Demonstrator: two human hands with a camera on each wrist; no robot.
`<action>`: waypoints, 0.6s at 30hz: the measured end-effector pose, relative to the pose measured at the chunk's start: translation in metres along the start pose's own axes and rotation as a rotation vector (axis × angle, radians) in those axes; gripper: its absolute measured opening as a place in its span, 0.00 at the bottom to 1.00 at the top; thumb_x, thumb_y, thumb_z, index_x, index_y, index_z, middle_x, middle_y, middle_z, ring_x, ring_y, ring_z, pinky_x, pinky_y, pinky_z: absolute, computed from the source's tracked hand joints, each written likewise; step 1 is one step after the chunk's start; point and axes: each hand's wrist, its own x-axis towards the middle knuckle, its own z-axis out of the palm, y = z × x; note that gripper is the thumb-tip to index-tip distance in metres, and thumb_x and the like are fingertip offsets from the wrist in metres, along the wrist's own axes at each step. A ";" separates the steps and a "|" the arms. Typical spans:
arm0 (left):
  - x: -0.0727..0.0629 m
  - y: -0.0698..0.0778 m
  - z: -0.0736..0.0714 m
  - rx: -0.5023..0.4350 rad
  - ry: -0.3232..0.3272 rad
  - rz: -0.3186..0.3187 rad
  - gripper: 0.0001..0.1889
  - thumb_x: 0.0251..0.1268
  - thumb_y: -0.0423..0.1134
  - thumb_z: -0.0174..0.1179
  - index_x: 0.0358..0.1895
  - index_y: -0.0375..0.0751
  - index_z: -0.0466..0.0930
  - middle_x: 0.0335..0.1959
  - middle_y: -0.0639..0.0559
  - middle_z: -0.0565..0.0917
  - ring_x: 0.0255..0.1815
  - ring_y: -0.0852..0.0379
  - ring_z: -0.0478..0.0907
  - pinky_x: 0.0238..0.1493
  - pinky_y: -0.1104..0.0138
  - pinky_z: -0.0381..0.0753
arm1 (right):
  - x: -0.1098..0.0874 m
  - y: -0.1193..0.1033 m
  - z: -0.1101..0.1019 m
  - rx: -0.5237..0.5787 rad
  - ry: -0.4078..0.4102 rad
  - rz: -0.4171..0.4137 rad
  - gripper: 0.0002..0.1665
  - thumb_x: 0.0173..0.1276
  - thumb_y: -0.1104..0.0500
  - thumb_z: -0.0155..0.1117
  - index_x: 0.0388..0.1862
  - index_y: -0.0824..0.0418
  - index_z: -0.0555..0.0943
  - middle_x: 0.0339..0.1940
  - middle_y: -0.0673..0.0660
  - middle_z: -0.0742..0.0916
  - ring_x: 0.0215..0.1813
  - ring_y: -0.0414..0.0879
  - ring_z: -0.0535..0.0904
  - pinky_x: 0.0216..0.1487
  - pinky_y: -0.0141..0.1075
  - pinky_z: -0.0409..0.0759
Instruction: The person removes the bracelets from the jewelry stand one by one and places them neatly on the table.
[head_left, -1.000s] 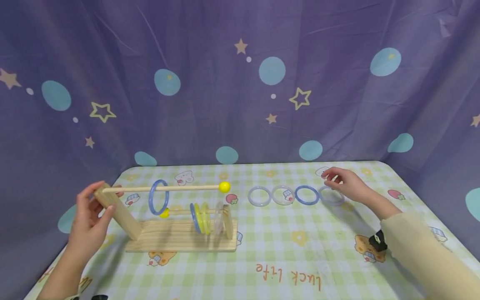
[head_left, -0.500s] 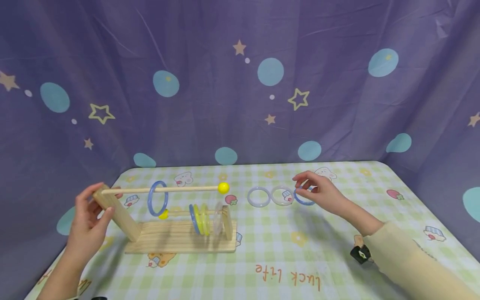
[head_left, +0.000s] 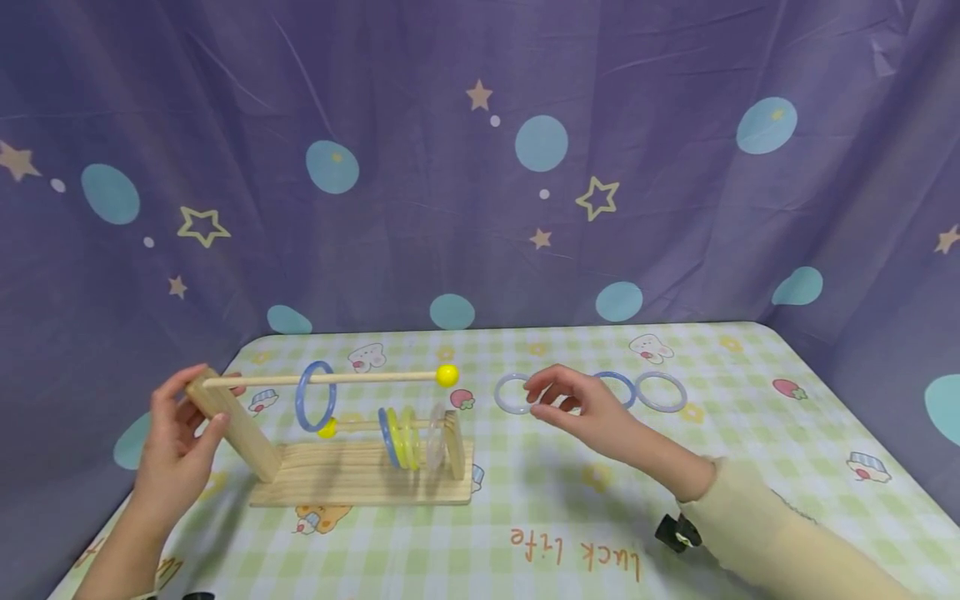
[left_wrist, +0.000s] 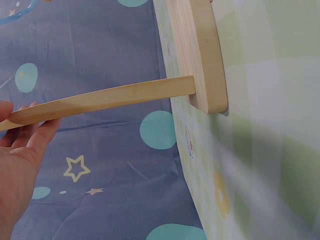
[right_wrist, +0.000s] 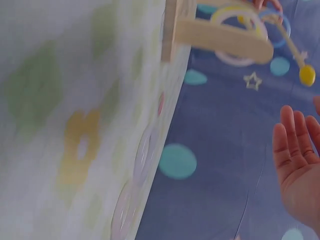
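Observation:
My left hand (head_left: 177, 450) grips the top of the tall post (head_left: 238, 429) of a wooden ring stand (head_left: 360, 475); the left wrist view shows its fingers around the slanting wood (left_wrist: 115, 97). On the upper rod (head_left: 382, 377), tipped with a yellow ball (head_left: 447, 376), hangs a blue ring (head_left: 303, 400). Several rings, blue, yellow (head_left: 402, 446) and clear, hang on the lower rod. My right hand (head_left: 588, 408) hovers over a row of rings on the table, fingers loosely bent with nothing between them. It partly covers a pale ring (head_left: 507, 407) and hides what lies beneath.
Right of the hand, a blue ring (head_left: 626, 392) and a pale lavender ring (head_left: 662, 392) lie flat on the checked tablecloth (head_left: 570, 517). A purple curtain (head_left: 420, 217) hangs behind the table's far edge.
My right hand has moved left along the row, from over the rightmost pale ring, past the blue one, to near the leftmost pale ring. The left hand and stand stay nearly still.

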 end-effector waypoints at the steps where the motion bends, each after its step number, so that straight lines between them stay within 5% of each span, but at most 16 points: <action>1: 0.000 0.000 0.000 0.002 0.001 -0.001 0.35 0.61 0.08 0.38 0.72 0.30 0.46 0.61 0.54 0.74 0.59 0.61 0.73 0.53 0.79 0.72 | 0.001 -0.003 0.004 0.001 -0.007 -0.005 0.11 0.68 0.65 0.65 0.48 0.57 0.80 0.41 0.52 0.84 0.40 0.45 0.81 0.38 0.36 0.80; 18: -0.001 -0.002 0.000 -0.001 0.008 0.022 0.34 0.61 0.09 0.38 0.71 0.28 0.47 0.61 0.55 0.75 0.59 0.61 0.73 0.53 0.79 0.72 | 0.021 -0.031 0.059 0.146 -0.115 -0.136 0.13 0.68 0.66 0.63 0.51 0.61 0.79 0.47 0.55 0.84 0.44 0.44 0.80 0.39 0.36 0.81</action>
